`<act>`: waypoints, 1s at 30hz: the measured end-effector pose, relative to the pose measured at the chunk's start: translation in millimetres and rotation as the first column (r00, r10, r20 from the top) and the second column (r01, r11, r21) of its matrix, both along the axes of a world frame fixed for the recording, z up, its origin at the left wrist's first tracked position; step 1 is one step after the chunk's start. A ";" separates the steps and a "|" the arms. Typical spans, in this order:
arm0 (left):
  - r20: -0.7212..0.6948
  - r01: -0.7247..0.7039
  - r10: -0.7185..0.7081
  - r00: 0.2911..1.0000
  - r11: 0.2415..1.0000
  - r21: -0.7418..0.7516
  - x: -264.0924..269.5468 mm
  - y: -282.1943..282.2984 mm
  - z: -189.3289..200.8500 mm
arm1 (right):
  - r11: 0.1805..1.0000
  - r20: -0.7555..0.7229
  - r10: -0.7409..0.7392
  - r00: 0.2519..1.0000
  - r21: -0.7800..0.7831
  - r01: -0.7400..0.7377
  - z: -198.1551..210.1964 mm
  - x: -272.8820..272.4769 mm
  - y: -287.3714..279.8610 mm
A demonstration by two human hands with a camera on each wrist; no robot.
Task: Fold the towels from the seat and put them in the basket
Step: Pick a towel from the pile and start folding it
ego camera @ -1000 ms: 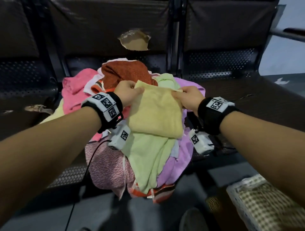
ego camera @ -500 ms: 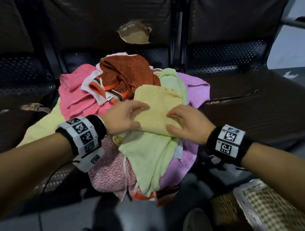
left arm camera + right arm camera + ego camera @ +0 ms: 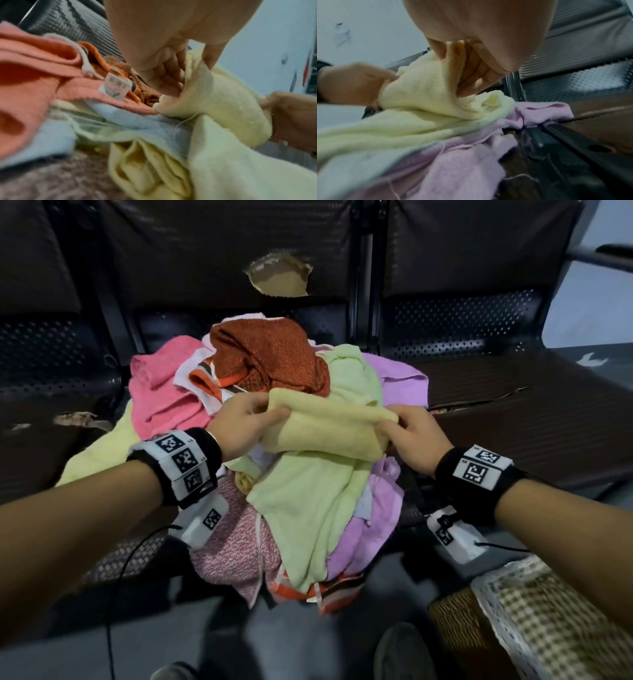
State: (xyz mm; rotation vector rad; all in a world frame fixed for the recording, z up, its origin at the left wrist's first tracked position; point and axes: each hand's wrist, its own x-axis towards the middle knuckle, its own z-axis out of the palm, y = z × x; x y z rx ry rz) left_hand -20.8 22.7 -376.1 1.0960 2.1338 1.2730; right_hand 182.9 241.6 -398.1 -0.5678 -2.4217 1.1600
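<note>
Both hands have shifted since half a second ago, from lying flat on the yellow towel to pinching its two ends, and the far edge is now lifted off the pile and doubled toward the person. That towel spans the gap between the two sets of fingers, its folded body sagging just below them onto the light green towel underneath. On the left hand the thumb sits on top and the curled fingers tuck under the towel's end, so the layers are clamped together; the right hand mirrors this, thumb over and fingers curled beneath the other end. Holding both ends at once likely keeps the edges aligned while the fold is drawn over, so the step in hand looks like a second fold, not yet pressed flat. Beyond the fingertips lie the rust-brown towel and the pink towel; outside the right fingers the lilac towel drapes over the seat edge. Well apart from both hands, low on the right side, stands the basket, lined with checked cloth.
</note>
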 end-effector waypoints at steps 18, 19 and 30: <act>0.320 -0.276 0.353 0.879 0.925 -0.261 4.5 24.3 3.9 | 0.858 0.142 -0.155 0.978 0.509 0.062 14.4 -40.6 -16.8; 0.377 -0.276 0.340 0.862 0.937 -0.215 9.8 27.5 9.9 | 0.829 0.125 -0.075 0.989 0.559 -0.007 23.8 -40.3 -26.2; 0.263 0.083 -0.114 0.958 0.989 0.125 128.0 105.3 87.0 | 0.936 -0.121 -0.328 0.937 -0.179 0.304 63.0 55.6 -20.4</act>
